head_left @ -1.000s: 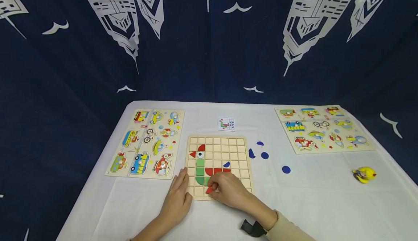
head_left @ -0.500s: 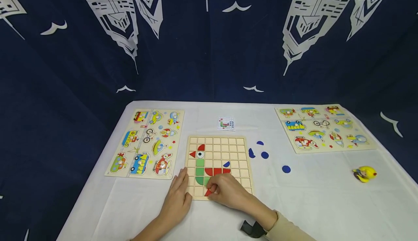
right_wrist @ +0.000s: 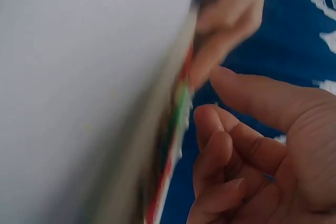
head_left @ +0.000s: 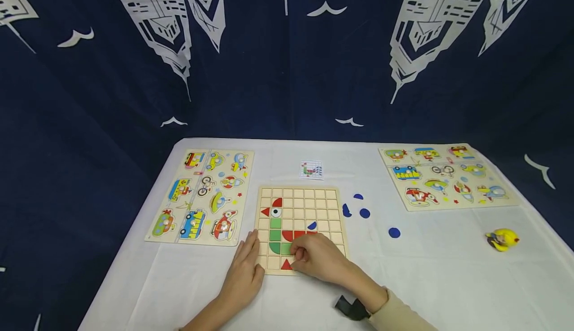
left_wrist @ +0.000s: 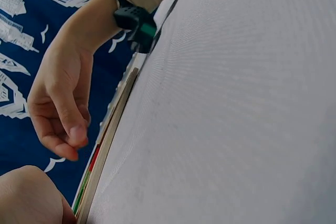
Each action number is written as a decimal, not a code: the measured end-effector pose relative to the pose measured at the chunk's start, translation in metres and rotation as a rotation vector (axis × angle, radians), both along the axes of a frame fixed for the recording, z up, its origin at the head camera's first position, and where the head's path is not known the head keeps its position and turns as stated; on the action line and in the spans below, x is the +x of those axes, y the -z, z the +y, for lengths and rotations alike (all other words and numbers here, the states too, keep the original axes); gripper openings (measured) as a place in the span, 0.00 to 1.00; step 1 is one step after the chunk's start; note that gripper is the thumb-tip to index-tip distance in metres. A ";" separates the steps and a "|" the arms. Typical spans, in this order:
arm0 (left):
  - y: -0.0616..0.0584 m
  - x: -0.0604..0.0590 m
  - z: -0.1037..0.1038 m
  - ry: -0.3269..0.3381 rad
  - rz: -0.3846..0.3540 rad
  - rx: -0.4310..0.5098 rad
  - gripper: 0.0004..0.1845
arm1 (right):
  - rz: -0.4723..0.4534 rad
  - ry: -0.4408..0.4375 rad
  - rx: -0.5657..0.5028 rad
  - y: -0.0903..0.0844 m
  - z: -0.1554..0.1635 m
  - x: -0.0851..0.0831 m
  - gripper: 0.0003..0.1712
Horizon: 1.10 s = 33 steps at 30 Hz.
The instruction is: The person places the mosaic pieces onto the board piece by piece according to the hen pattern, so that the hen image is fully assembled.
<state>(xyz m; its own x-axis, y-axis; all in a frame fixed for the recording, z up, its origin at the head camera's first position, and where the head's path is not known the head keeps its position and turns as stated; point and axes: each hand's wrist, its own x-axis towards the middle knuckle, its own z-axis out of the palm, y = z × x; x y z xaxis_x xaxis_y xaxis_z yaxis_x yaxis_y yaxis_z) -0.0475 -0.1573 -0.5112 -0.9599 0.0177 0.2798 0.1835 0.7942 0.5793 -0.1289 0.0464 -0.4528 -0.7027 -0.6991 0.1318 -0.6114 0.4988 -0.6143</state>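
Note:
A wooden grid board (head_left: 314, 211) lies mid-table with red, green and blue pieces forming part of a bird. My left hand (head_left: 242, 271) rests along its left edge, fingers stretched out. In the bottom row sits a red triangle (head_left: 286, 264), point up. Just right of it hovers my right hand (head_left: 320, 258); the right wrist view shows its thumb (right_wrist: 252, 90) apart from its loosely bent fingers, with nothing between them. That hand hides part of the board's lower right. A blue piece (head_left: 312, 226) sits above the red row (head_left: 293, 235).
Several blue pieces, among them a blue disc (head_left: 365, 213), lie right of the board. Behind it is a small pattern card (head_left: 311, 170). Vehicle puzzles stand at left (head_left: 206, 196) and right (head_left: 448, 176). A yellow toy duck (head_left: 502, 240) is at far right.
My right hand has let go of the red triangle, which now lies flat in a bottom-row cell, and has drawn slightly to the right. The left hand has stayed put.

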 end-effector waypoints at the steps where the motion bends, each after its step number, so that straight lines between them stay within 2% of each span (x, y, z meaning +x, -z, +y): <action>1: 0.000 0.000 0.000 0.000 0.001 -0.001 0.31 | 0.004 0.014 -0.003 -0.002 0.004 -0.004 0.08; 4: 0.000 0.000 0.000 0.001 0.007 0.000 0.31 | 0.039 0.088 -0.006 -0.009 0.023 -0.022 0.08; 8: -0.001 0.000 0.000 0.000 0.000 0.007 0.31 | 0.080 0.268 0.021 -0.018 0.056 -0.052 0.08; 11: -0.002 0.000 -0.001 0.000 -0.011 0.011 0.31 | 0.085 0.399 0.065 -0.019 0.078 -0.073 0.09; 13: -0.002 0.000 -0.001 0.001 -0.013 0.014 0.31 | 0.071 0.449 0.099 -0.017 0.088 -0.083 0.09; 20: -0.001 0.001 0.001 0.001 -0.009 0.026 0.31 | -0.016 0.461 0.179 -0.003 0.097 -0.098 0.07; 25: 0.000 0.001 0.001 0.000 -0.010 0.029 0.31 | 0.001 0.449 0.203 0.005 0.092 -0.104 0.06; 33: -0.002 0.000 0.001 -0.004 -0.014 0.023 0.31 | 0.031 0.448 0.218 0.006 0.088 -0.110 0.03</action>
<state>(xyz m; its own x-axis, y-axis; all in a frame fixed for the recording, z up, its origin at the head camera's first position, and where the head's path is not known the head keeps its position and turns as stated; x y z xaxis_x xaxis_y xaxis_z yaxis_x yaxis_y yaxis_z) -0.0475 -0.1566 -0.5093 -0.9637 0.0080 0.2669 0.1725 0.7814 0.5997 -0.2388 0.1346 -0.4589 -0.9385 -0.3429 0.0413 -0.3237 0.8316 -0.4512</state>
